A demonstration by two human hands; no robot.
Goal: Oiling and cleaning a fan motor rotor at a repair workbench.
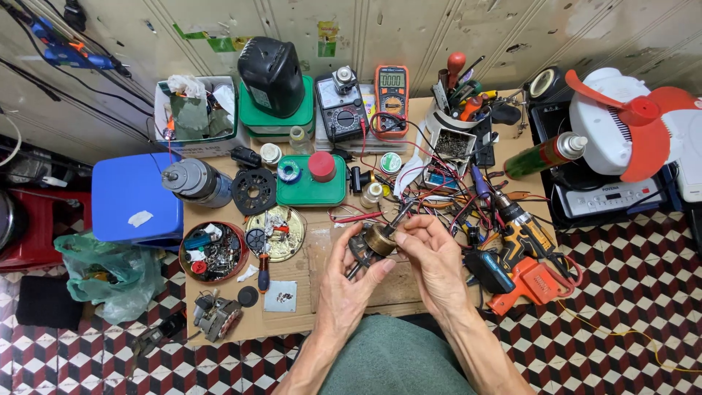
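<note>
hands (395, 271): both bare | forearms: no sleeves (veins stand out) | lap: grey-green cloth

I see a bright, evenly lit view from overhead, with soft daylight-like light and no harsh glare. Shadows are faint and short, pooling just beneath the hands (387, 267) and under the clutter on the bench (322, 300). Most of the frame looks sharp. The wide lens bends the wall (409, 29) lines and the tiled floor (629, 307) outward near the corners, where detail softens slightly.
</note>
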